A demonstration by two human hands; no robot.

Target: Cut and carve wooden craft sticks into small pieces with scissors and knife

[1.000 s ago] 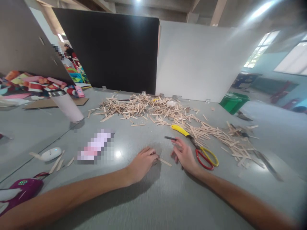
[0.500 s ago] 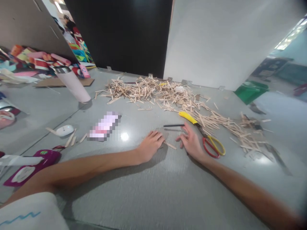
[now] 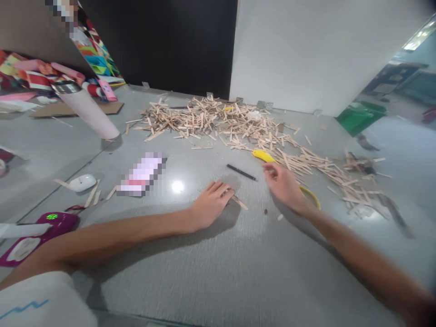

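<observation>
My left hand (image 3: pixel 211 203) rests on the grey table with its fingers closed over one end of a wooden craft stick (image 3: pixel 242 204). The stick's free end points right. A black pen (image 3: pixel 242 172) lies on the table between my hands, touched by neither. My right hand (image 3: pixel 284 185) hangs empty over the cutting tools, its fingers loosely bent and apart. Beyond its fingertips shows a yellow curved handle (image 3: pixel 262 156). The yellow loop handle (image 3: pixel 312 197) of the scissors shows right of the wrist; my hand hides the rest.
A long pile of craft sticks (image 3: pixel 200 119) spreads across the back and right. On the left are a phone (image 3: pixel 143 174), a white mouse (image 3: pixel 82 182), a pale pink flask (image 3: pixel 89 112) and a purple device (image 3: pixel 46 232). Black (image 3: pixel 177 45) and white panels (image 3: pixel 289 54) stand behind.
My right hand has let go of the pen, which now lies on the table, and has moved right over the scissors. My left hand stays on the craft stick. The view has tilted down.
</observation>
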